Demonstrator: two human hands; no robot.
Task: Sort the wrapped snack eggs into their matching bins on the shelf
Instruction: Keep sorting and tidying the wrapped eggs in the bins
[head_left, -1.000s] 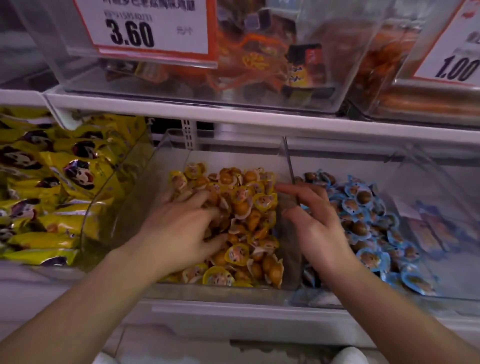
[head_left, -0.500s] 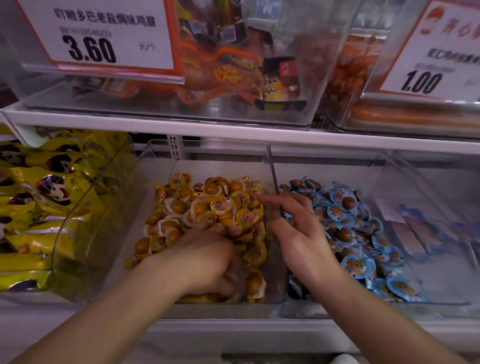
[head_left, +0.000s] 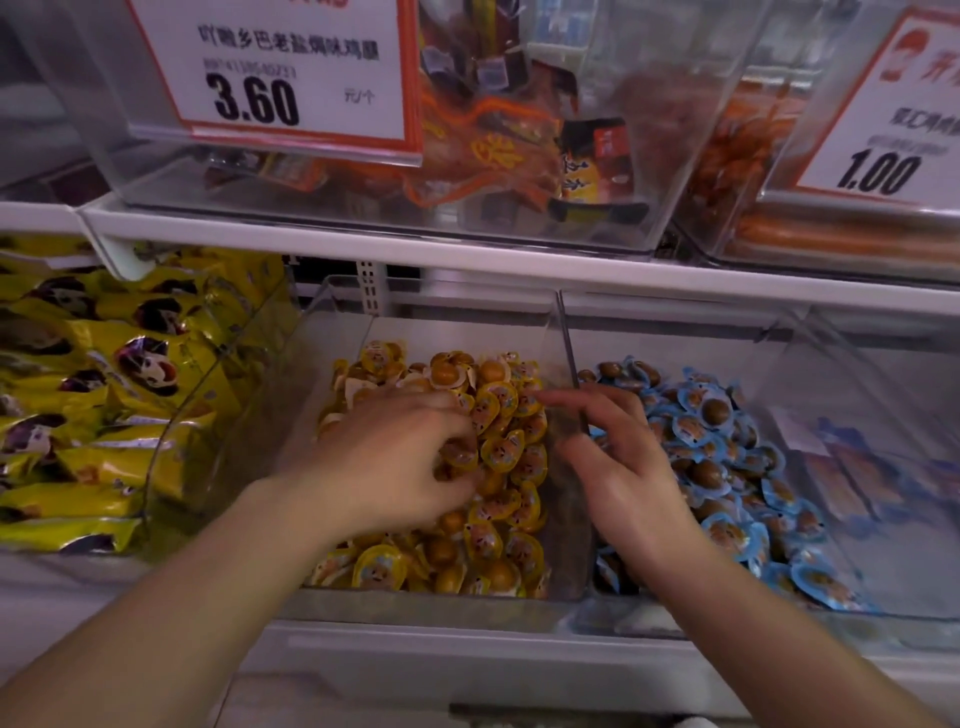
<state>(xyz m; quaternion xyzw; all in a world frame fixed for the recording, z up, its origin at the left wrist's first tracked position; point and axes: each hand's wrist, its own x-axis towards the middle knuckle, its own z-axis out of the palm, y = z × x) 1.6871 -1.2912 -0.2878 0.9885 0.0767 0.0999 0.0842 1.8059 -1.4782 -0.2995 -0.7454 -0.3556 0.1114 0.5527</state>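
Observation:
Yellow-wrapped snack eggs (head_left: 498, 447) fill the clear middle bin (head_left: 457, 322). Blue-wrapped eggs (head_left: 727, 457) fill the clear bin (head_left: 675, 338) to its right, and a thin clear divider (head_left: 566, 343) stands between the two. My left hand (head_left: 389, 462) lies on the yellow pile, blurred, its fingers and thumb curled round a yellow-wrapped egg at their tips. My right hand (head_left: 623, 473) hovers over the divider with fingers spread and straight. Its fingertips reach above the yellow pile's right edge and it holds nothing.
A bin of yellow snack packets (head_left: 104, 395) stands to the left. The white upper shelf edge (head_left: 467, 260) hangs just above, carrying clear bins with price tags 3.60 (head_left: 260, 104) and 1.00 (head_left: 878, 176). Pale blue flat packs (head_left: 857, 478) lie at the far right.
My left hand moved from the front of the yellow bin back toward the middle of the pile. The right hand stayed over the divider. The camera tilted slightly.

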